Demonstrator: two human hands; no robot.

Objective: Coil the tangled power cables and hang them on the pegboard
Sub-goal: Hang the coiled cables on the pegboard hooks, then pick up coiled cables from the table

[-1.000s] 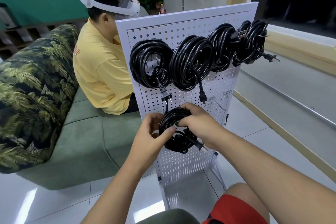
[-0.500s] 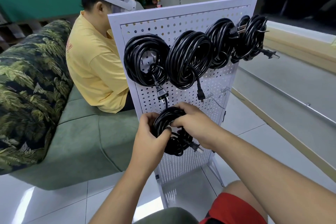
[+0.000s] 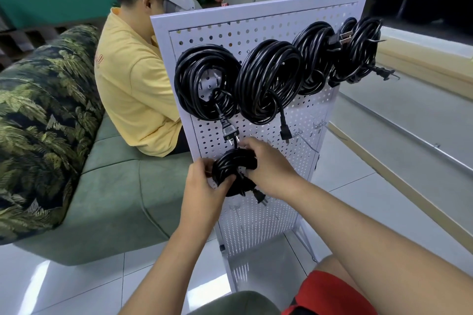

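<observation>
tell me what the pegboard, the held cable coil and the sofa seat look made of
Pegboard: likely painted sheet metal, white satin finish; thin, evenly punched holes, wire hooks.
Held coil: rubber or PVC jacket, smooth semi-gloss; light streaks along strands.
Sofa seat: probably velvety fabric, matte green, softly shaded seams.

A small black cable coil (image 3: 234, 165) is held against the lower half of the white pegboard (image 3: 256, 23), left hand (image 3: 203, 188) gripping its left edge and right hand (image 3: 270, 165) curled over its top. Four bigger coils (image 3: 207, 82) hang above (plugs (image 3: 229, 132) dangling). Someone in yellow (image 3: 133, 79) sits on the green sofa (image 3: 110, 186) behind.
</observation>
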